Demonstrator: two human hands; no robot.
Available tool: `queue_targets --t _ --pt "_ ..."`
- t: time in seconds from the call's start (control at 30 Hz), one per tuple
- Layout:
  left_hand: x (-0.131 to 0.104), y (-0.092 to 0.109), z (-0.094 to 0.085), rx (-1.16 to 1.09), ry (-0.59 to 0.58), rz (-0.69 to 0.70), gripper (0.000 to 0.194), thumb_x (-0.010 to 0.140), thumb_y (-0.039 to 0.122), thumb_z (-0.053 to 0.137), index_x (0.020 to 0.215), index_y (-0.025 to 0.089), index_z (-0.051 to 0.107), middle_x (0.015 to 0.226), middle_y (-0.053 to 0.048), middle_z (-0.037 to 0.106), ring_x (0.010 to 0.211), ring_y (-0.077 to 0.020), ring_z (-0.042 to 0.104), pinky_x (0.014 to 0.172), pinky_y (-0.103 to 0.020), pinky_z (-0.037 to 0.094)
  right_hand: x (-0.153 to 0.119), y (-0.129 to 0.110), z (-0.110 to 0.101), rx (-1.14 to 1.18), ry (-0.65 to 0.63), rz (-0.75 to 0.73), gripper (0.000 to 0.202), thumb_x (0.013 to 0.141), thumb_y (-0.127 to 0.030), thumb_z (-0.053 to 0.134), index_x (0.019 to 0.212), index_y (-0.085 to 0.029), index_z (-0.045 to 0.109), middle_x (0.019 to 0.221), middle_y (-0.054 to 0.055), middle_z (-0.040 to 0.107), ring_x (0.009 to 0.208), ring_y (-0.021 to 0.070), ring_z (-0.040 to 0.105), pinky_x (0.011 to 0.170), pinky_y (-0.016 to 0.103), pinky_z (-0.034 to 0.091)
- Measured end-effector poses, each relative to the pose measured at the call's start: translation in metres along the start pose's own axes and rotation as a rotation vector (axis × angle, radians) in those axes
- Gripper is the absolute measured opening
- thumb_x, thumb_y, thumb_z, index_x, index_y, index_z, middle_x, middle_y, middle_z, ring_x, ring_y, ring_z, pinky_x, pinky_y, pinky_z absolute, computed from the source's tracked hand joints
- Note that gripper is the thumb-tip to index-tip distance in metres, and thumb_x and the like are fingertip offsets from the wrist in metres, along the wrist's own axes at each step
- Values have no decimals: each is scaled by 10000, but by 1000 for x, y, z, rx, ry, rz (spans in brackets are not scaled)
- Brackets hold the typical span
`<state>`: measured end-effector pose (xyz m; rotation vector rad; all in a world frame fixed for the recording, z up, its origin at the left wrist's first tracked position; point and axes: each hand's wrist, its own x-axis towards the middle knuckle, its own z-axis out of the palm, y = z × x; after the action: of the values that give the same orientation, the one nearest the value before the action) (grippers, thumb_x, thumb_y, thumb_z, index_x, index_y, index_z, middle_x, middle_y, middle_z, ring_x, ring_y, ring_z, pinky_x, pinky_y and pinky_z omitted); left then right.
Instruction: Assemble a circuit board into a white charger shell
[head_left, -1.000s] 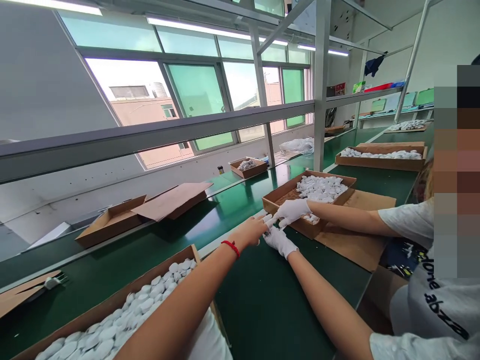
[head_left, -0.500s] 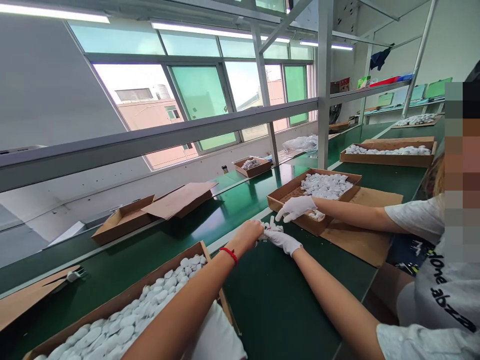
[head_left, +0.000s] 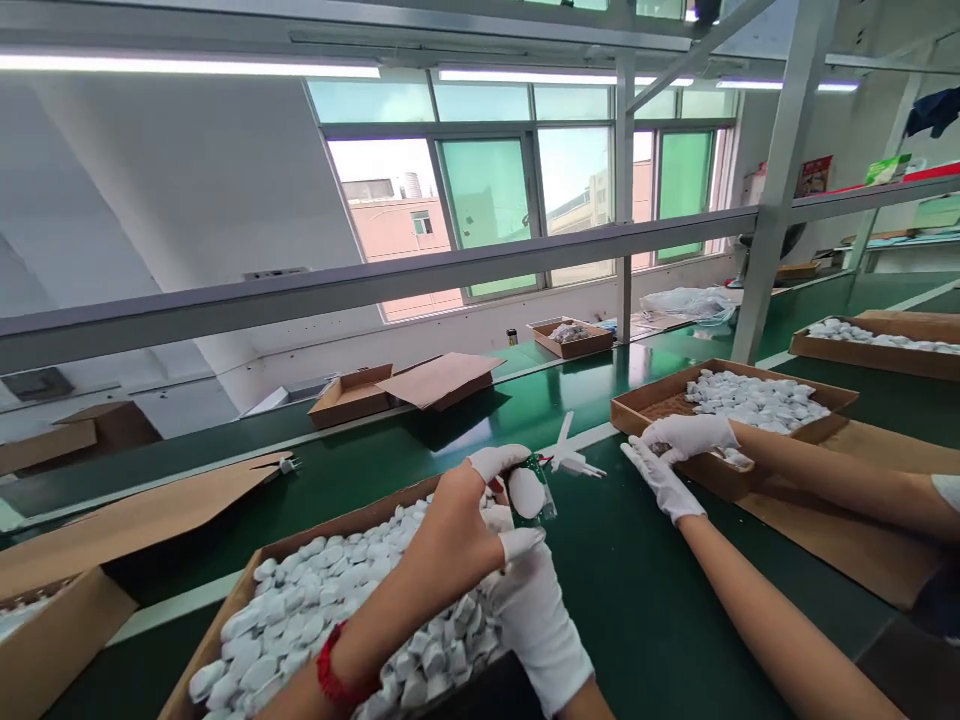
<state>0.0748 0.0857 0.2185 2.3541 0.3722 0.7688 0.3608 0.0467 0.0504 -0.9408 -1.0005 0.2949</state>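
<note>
both hands meet over the near box [head_left: 247,590] of white plugs [head_left: 315,620], the left hand [head_left: 450,530] and gloved right hand [head_left: 529,600] each with grip closed on one white plug [head_left: 526,492], raised clear for a look, while a co-worker's gloved hands [head_left: 675,450] rest beyond on the green table [head_left: 637,580].
</note>
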Motion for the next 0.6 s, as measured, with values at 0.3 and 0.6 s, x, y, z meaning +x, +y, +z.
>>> queue_targets --t 0.3,0.6 --pt "-80 -14 -19 -1152 -115 -135 596 647 500 895 1109 194 675 984 -80 660 891 -211 657 832 -278 543 -95 -57 165 97 215 133 505 708 -450 799 1085 -140 664 1079 140 667 952 284 668 825 349 601" --pt "-89 -43 -34 -1404 170 -374 579 679 544 863 992 112 639 887 -103 677 778 -210 666 651 -239 549 -94 -157 177 184 -133 -270 310 843 -425 790 1119 -308 711 1087 72 675 1047 243 642 883 313 584"
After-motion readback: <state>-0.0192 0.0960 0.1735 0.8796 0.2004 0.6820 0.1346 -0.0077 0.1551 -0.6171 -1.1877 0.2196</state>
